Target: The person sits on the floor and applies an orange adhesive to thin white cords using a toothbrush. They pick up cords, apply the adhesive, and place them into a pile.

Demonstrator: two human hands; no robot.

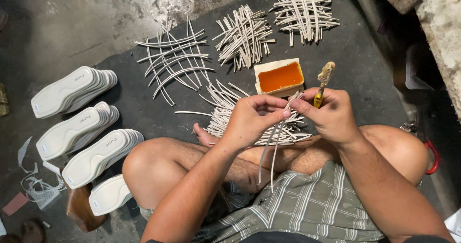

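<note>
My left hand [252,120] pinches a few thin white strips [269,147] that hang down over my crossed legs. My right hand [331,113] touches the tops of the same strips with its fingertips and also grips a small brush with a yellow handle [322,84], bristles pointing up. Just beyond my hands sits a small tray of orange glue [281,77]. A loose heap of white strips [228,113] lies on the dark mat in front of my foot.
Three crossed layouts of white strips [175,60] [244,36] [303,13] lie farther out on the dark mat [365,65]. Stacks of white shoe insoles [72,91] [98,156] stand at the left on the concrete floor. A red object [433,156] sits by my right knee.
</note>
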